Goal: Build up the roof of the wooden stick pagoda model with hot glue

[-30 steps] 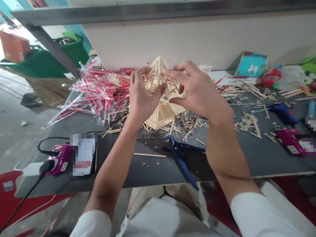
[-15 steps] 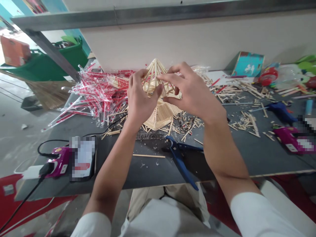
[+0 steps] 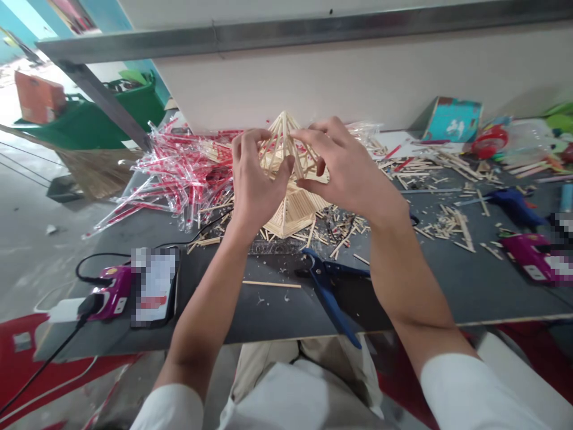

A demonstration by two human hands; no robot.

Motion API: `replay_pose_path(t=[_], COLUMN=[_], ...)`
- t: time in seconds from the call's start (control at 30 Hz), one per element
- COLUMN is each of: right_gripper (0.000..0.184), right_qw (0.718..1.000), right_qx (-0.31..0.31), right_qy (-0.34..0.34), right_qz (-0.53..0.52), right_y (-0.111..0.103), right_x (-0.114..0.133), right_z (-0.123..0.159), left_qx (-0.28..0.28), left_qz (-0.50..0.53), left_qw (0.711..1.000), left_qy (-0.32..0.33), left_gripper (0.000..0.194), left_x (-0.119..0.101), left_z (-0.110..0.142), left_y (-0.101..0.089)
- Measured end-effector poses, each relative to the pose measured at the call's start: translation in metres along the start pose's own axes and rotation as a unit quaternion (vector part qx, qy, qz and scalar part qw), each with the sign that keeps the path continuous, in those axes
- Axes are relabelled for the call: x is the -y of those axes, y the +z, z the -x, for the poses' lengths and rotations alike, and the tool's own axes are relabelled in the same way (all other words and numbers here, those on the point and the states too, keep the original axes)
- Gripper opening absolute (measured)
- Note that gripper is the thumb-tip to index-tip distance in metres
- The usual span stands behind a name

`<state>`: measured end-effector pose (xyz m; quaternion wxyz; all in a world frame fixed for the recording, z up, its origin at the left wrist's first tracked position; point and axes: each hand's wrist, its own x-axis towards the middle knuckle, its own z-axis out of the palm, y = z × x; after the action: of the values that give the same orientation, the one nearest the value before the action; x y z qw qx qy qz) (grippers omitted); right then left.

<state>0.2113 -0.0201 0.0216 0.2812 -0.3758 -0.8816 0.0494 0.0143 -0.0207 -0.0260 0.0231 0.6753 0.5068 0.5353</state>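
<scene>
A pointed frame of thin wooden sticks (image 3: pixel 285 126) stands upright between my hands, its sticks meeting at the peak. My left hand (image 3: pixel 258 182) grips its left side, thumb in front and fingers curled behind. On the right side, my right hand (image 3: pixel 347 170) has its index finger and thumb against the sticks. Below the frame sits a many-sided base of stacked sticks (image 3: pixel 298 216); whether the two are joined is hidden by my hands. A blue-handled cutter (image 3: pixel 333 298) and a single loose stick (image 3: pixel 272 284) lie nearer to me on the table.
Red-and-clear plastic wrappers (image 3: pixel 179 173) are heaped at left. Stick scraps (image 3: pixel 452 227) and a blue glue gun (image 3: pixel 514 206) lie at right. A phone (image 3: pixel 155 286) sits beside a purple power strip (image 3: pixel 114 291) at front left. A metal rail (image 3: pixel 313 39) crosses the back.
The whole view has shifted slightly, so everything appears a little lower and to the right. Both hands stay on the stick frame with nearly the same grip.
</scene>
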Motion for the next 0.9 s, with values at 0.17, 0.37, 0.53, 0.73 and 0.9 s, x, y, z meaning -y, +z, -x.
replay_pose_path(t=[0.17,0.37,0.53,0.73,0.9], right_gripper=[0.065,0.064,0.063,0.063,0.061], right_qw=[1.000,1.000,1.000,1.000,1.000], right_qx=[0.003,-0.001,0.009,0.012,0.011], right_qy=[-0.003,0.006,0.001,0.006,0.007], right_qz=[0.007,0.005,0.000,-0.005,-0.010], right_y=[0.001,0.002,0.001,0.001,0.002], right_x=[-0.001,0.000,-0.002,-0.001,0.000], right_z=[0.000,0.001,0.002,0.003,0.002], left_qx=[-0.034,-0.026,-0.032,-0.043,-0.015], left_qz=[0.013,-0.012,-0.039,-0.070,-0.051], left_qw=[0.999,1.000,0.999,0.997,0.998], left_qy=[-0.009,0.013,0.010,0.016,-0.020], left_gripper=[0.033,0.017,0.004,0.004,0.006], left_x=[-0.006,-0.009,-0.014,-0.016,-0.015], left_z=[0.000,0.002,0.003,0.004,0.005], left_y=[-0.002,-0.002,-0.001,-0.001,-0.001])
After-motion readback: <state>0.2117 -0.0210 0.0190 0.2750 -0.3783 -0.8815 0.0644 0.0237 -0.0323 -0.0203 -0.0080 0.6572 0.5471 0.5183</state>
